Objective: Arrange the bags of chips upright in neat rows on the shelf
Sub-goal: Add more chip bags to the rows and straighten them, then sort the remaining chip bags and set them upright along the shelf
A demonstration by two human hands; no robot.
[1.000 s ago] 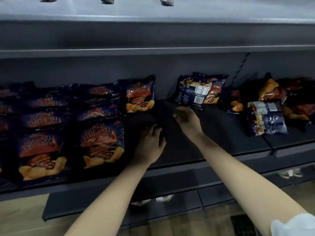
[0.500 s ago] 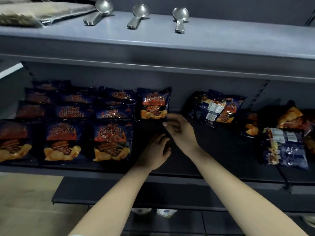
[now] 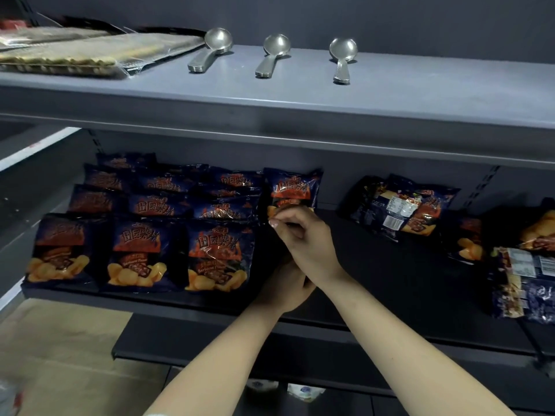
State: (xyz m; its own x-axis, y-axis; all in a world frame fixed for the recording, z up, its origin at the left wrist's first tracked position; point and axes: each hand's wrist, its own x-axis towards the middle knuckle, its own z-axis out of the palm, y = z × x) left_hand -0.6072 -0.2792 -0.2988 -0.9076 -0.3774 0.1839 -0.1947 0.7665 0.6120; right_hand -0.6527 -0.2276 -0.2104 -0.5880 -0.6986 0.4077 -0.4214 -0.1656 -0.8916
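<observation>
1. Right hand [image 3: 303, 238] grip: fingers curled tight, with thumb and fingertips pinching the bottom edge of the lone bag [image 3: 292, 189]. That bag stands upright against the back wall of the shelf [image 3: 390, 280].
2. Left hand [image 3: 283, 291] grip: just in front of the lone bag, tucked under the right wrist and mostly covered. Cannot tell how far open it is or whether it holds anything.
3. Open room: a bare dark strip of shelf runs from the lone bag forward to the front lip. Both hands sit in that strip.
4. Stocked rows [image 3: 136, 253]: directly left of the lone bag, upright and face-out. Three bags stand across the front with more ranks behind. The nearest column is just beside the lone bag's left edge.
5. Tumbled bags [image 3: 402, 208]: right of the lone bag across a bare gap, lying tilted with some label side up. More loose bags [image 3: 525, 280] lie further right, reaching the frame edge and close to the front lip.
6. Upper shelf [image 3: 300, 97]: directly above the lone bag, with its front edge overhanging. The bag's top stops short of the underside.
7. Spoons [image 3: 271, 55]: three on the upper shelf above the lone bag, spaced apart.
</observation>
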